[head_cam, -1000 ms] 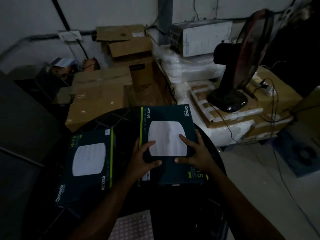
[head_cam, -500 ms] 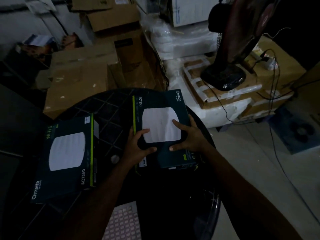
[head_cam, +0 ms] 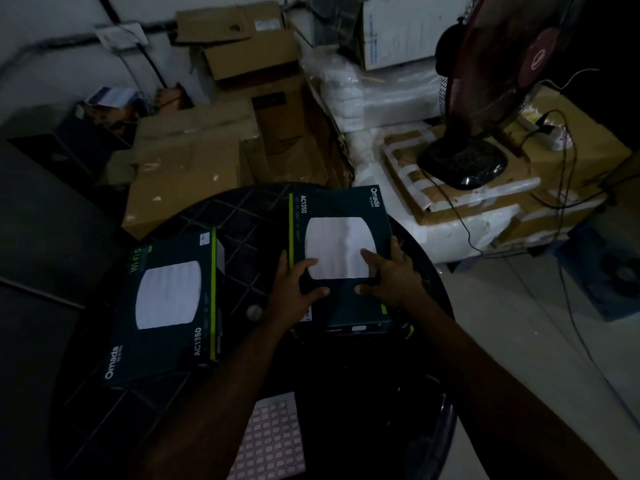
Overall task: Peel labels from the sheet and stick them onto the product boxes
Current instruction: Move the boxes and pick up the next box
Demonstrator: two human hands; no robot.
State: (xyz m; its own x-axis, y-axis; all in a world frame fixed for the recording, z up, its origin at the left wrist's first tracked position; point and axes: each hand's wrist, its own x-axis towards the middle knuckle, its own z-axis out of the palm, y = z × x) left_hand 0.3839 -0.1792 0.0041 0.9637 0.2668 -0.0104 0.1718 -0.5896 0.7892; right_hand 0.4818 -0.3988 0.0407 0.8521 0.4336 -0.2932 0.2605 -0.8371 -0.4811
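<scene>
Two dark teal product boxes lie on a round black table [head_cam: 239, 220]. The right box [head_cam: 341, 220] is stacked on another box; my left hand [head_cam: 294, 285] grips its near left edge and my right hand [head_cam: 391, 275] grips its near right edge, fingers spread over the lid. The left box [head_cam: 166, 303] lies flat by itself, a small white label at its far right corner. A pink label sheet [head_cam: 270, 441] with several small labels rests at the table's near edge, between my forearms.
Brown cardboard cartons [head_cam: 187, 174] are piled behind the table. A black and red standing fan [head_cam: 485, 98] sits on wrapped cartons at the right, its cables trailing to the pale floor [head_cam: 502, 341]. White wrapped bundles [head_cam: 374, 95] lie at the back.
Both hands stay on the right box, which barely shifts on the table. The camera view tilted down and then back up a little.
</scene>
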